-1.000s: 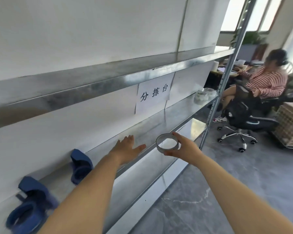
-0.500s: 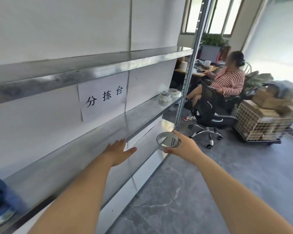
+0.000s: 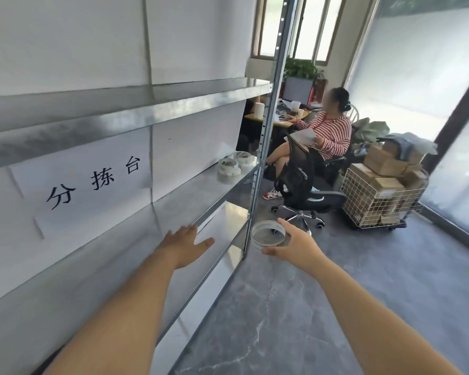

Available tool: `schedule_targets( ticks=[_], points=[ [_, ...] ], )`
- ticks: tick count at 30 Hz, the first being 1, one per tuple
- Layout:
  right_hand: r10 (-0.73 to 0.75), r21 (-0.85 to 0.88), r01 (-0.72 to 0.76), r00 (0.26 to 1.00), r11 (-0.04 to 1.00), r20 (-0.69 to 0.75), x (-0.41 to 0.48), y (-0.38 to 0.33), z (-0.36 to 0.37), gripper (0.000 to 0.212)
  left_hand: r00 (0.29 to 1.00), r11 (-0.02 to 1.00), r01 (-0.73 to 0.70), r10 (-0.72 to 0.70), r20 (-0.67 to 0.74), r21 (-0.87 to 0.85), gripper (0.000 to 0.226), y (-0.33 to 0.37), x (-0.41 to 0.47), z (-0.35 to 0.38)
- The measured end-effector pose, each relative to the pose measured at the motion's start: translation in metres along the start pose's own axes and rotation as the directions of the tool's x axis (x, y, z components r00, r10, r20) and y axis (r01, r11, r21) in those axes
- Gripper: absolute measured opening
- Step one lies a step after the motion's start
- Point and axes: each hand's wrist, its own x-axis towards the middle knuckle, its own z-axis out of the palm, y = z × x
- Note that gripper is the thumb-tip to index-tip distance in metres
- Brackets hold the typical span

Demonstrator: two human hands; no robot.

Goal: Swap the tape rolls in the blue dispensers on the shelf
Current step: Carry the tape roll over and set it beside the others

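Right hand (image 3: 295, 246): fingers curled round a nearly spent tape roll (image 3: 268, 235), a thin clear ring on a pale core, gripped at its right side and held in the air just off the shelf's front upright post (image 3: 266, 136). Left hand (image 3: 186, 243): flat and spread, palm down, empty, over the front edge of the middle metal shelf (image 3: 173, 212). Full tape rolls (image 3: 237, 165): two small stacks at the far end of that same shelf, well apart from both hands. Paper sign (image 3: 92, 185): black characters, fixed to the white wall behind the shelf. Beyond the shelf: a seated person (image 3: 328, 133) on a black office chair (image 3: 301, 182); a wire cart (image 3: 382, 196) loaded with cardboard boxes on the grey floor.
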Motion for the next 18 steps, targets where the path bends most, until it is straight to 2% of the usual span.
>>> schedule_targets(
  ticks=[9, 18],
  points=[
    [0.000, -0.020, -0.001, 1.000, 1.000, -0.011, 0.123, -0.009, -0.001, 0.102, 1.000, 1.000, -0.019, 0.018, -0.022, -0.022, 0.082, -0.003, 0.114, -0.046],
    [-0.001, 0.020, 0.001, 0.999, 1.000, 0.035, 0.203, -0.009, 0.009, 0.103, 0.999, 0.998, 0.025, -0.024, 0.023, -0.049, 0.084, -0.014, 0.179, -0.055]
  ],
)
